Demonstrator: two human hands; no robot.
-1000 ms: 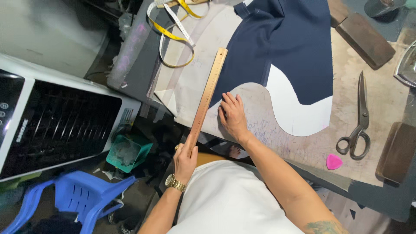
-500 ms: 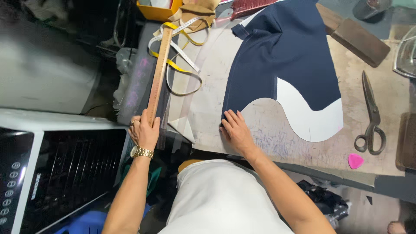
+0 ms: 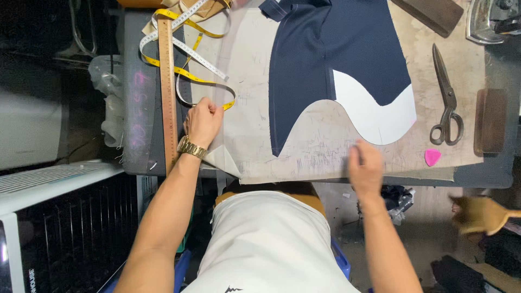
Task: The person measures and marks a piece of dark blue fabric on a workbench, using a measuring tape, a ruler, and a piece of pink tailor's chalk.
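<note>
The left hand (image 3: 203, 122) is closed into a fist beside the long wooden ruler (image 3: 167, 92), which lies flat along the left part of the grey worktable (image 3: 491, 173), over the yellow measuring tape (image 3: 187, 51). Whether the fingers touch the ruler cannot be told. The right hand (image 3: 364, 168) is blurred and holds nothing, near the dark navy fabric piece (image 3: 336, 49). Half a second ago the left hand held the ruler; the right hand pressed the table.

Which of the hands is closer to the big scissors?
The right hand. It sits at the table's near edge, a short way left of the scissors. The left hand is far across the table by the wooden ruler and yellow measuring tape.
</note>
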